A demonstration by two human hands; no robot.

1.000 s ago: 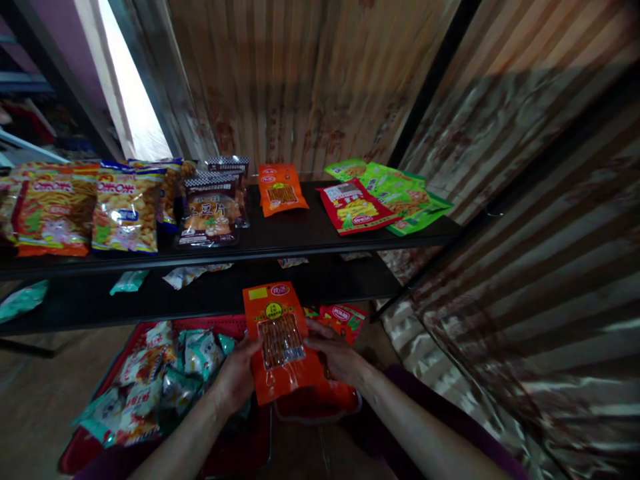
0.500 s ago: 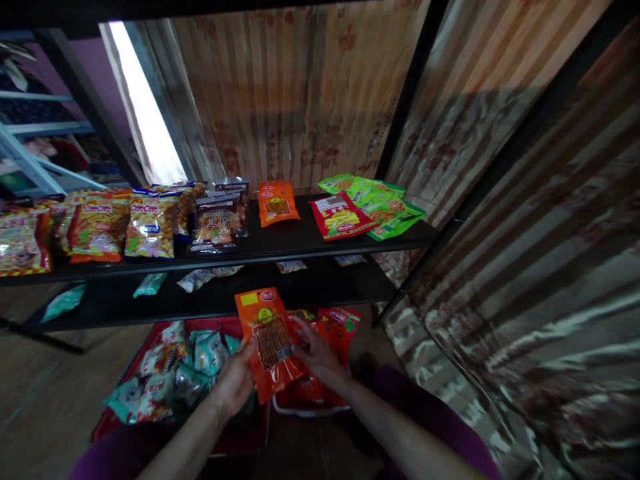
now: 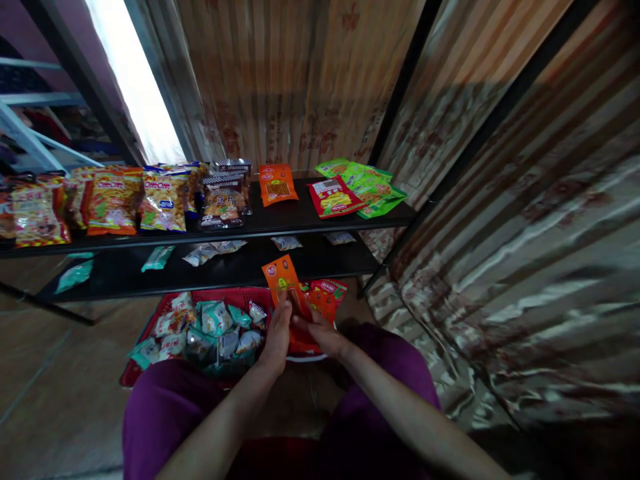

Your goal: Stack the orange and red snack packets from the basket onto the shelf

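An orange snack packet (image 3: pixel 281 272) stands tilted between my two hands, above a white-rimmed basket (image 3: pixel 306 359). My left hand (image 3: pixel 278 335) grips it from the left, fingers pointing up along its front. My right hand (image 3: pixel 324 335) closes on its lower right side, partly covering it. More orange and red packets (image 3: pixel 327 297) lie in the basket behind my right hand. On the upper shelf (image 3: pixel 300 217), a similar orange packet (image 3: pixel 278 185) lies beside a red packet (image 3: pixel 334 197).
Left of my hands, a red basket (image 3: pixel 165 300) holds several small wrapped snacks (image 3: pixel 216 319). Upper-shelf goods include yellow-orange bags (image 3: pixel 115 203), brown packs (image 3: pixel 223 203) and green packets (image 3: pixel 373 187). The lower shelf (image 3: pixel 260 263) carries small packets. A black post (image 3: pixel 400 243) and curtain (image 3: pixel 500 267) stand right.
The orange packet has turned and tilted, and now sits lower behind my fingers. Both hands have come closer together. The view has tipped downward, showing more of the red basket and my knees.
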